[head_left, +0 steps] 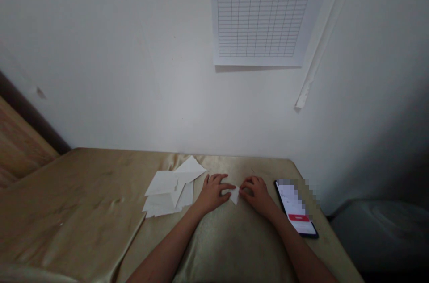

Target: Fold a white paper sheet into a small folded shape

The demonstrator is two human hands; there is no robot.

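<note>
A small white piece of paper (235, 197), folded to a point toward me, lies on the cloth-covered surface between my two hands. My left hand (213, 191) holds its left side, with the index finger at the top and the thumb lower down; the other fingers are spread out. On the other side, my right hand (255, 190) pinches the paper's upper right corner between thumb and fingers. Left of my left hand lies a loose pile of white paper sheets (164, 182), some with torn edges.
A phone (295, 211) with a lit screen lies right of my right forearm. The gold cloth-covered surface (83, 193) meets a white wall bearing a printed table sheet (261, 19). Wood (20, 140) stands at the left, a dark grey object (382, 229) at the lower right.
</note>
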